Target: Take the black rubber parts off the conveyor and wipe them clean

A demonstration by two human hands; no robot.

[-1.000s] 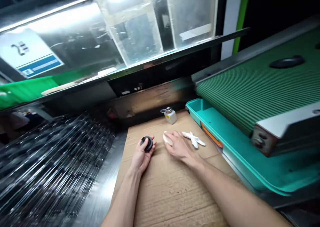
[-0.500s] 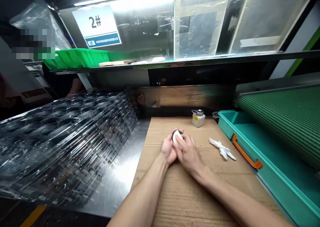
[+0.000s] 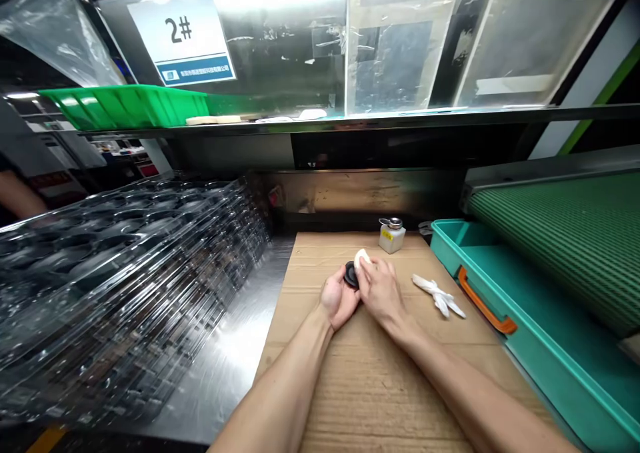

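My left hand [image 3: 339,300] holds a small round black part [image 3: 351,275] in its fingers, palm turned up, above the cardboard sheet [image 3: 370,380]. Pinched in my right hand [image 3: 383,290] is a white pad [image 3: 362,258], at the upper right edge of the black part. Whether pad and part touch is hard to tell. Behind my hands stands a small square bottle [image 3: 392,235] with a metal top and a yellow label. White gloves or cloths [image 3: 440,296] lie on the cardboard to the right of my right hand.
Stacked clear plastic trays [image 3: 150,260] fill the left side. At the right are a teal bin [image 3: 545,373] with an orange handle [image 3: 485,303] and a green conveyor belt [image 3: 565,220]. A shelf [image 3: 350,124] with a green basket [image 3: 130,106] crosses above. A person's arm [image 3: 20,196] shows far left.
The white pad in my right hand has moved from over the black part to its upper right edge, uncovering the part. The view has shifted slightly.
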